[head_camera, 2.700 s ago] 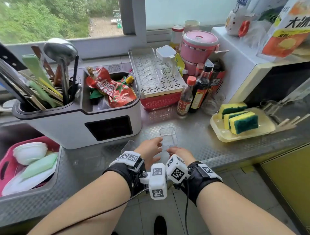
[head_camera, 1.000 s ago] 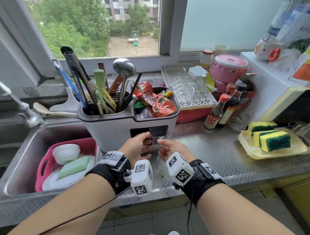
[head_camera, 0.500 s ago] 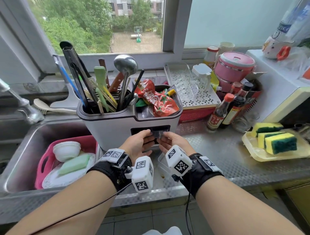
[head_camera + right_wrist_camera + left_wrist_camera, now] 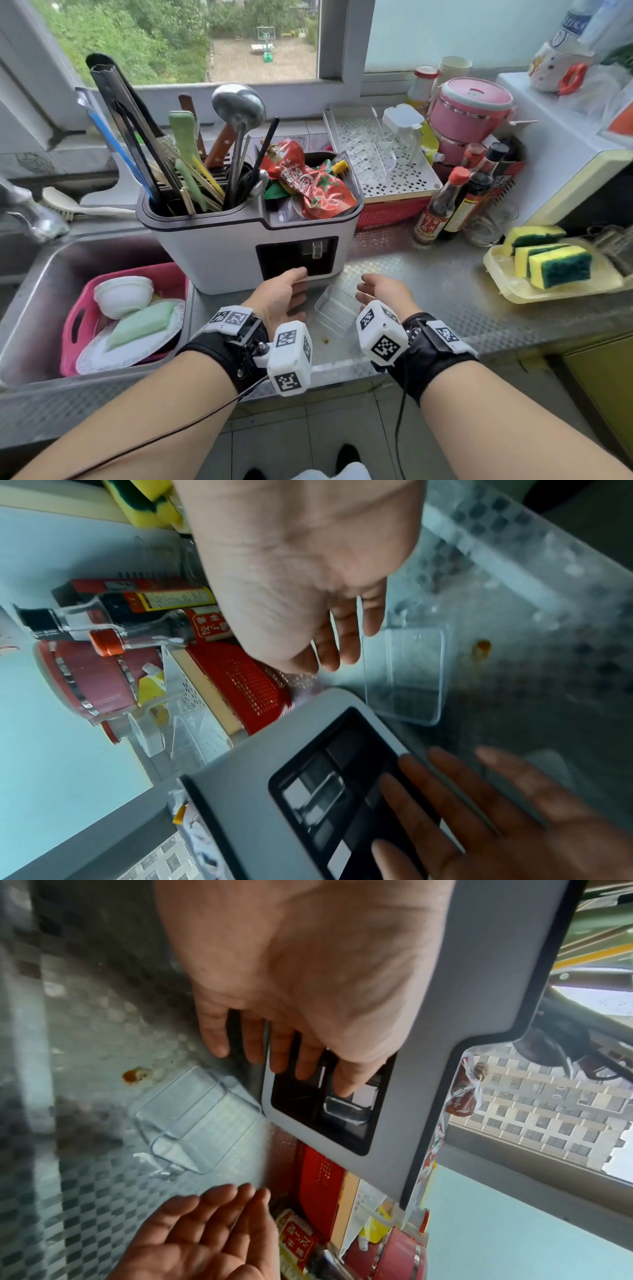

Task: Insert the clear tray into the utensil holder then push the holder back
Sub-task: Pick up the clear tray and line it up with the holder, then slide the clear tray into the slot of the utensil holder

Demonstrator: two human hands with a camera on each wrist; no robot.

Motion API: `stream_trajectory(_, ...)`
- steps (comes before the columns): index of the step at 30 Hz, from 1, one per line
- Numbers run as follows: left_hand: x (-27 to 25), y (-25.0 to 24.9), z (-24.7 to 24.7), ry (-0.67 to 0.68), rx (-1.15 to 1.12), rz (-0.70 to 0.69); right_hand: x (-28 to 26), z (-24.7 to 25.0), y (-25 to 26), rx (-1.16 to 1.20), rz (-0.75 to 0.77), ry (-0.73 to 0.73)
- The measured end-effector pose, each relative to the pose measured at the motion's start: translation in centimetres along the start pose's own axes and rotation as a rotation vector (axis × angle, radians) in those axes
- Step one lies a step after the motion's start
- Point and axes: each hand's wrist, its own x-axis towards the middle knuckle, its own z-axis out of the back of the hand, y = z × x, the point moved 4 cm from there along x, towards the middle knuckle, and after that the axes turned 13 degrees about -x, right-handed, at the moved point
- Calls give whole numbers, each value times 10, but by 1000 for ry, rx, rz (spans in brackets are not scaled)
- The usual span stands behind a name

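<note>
The white utensil holder [image 4: 212, 253] stands on the steel counter, full of utensils and packets. Its dark front slot [image 4: 284, 260] holds a small clear tray [image 4: 313, 248], also visible in the left wrist view as the clear tray [image 4: 346, 1107]. My left hand [image 4: 291, 284] is open, its straight fingers [image 4: 308, 1058] lying against the slot's lower left part. My right hand [image 4: 373, 286] hovers open and empty to the right, apart from the holder. A second clear tray [image 4: 337, 310] lies on the counter between my hands.
A sink with a pink basket [image 4: 78, 315] of dishes lies to the left. A red basket [image 4: 390, 209], sauce bottles [image 4: 442, 205] and a sponge tray [image 4: 548, 277] stand to the right. The window sill runs behind the holder. A brown stain [image 4: 324, 340] marks the counter.
Both hands pressed a clear tray into the holder's slot; now the tray sits inside it and both hands have let go and drawn back a little.
</note>
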Motion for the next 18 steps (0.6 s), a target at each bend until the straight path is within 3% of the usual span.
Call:
stream_trajectory(3,0,14,-2,-22,19,42,14,21,-16,-107,-32,-129)
stream_trajectory(4,1,18,-2,-30,21,54,15,24,-22,-136,-88,-95)
stream_trajectory(6,-3,24,-4,-55,33,78,20,29,-38,-373,-60,-101)
stream_trajectory(8,-7,28,-6,-66,40,89,18,26,-51,-216,-119,-9)
stream_trajectory(14,0,39,-5,-55,-10,105,2,18,-59,-352,-67,107)
stream_trajectory(18,3,40,-7,-16,-44,75,-5,13,-58,-310,-54,102)
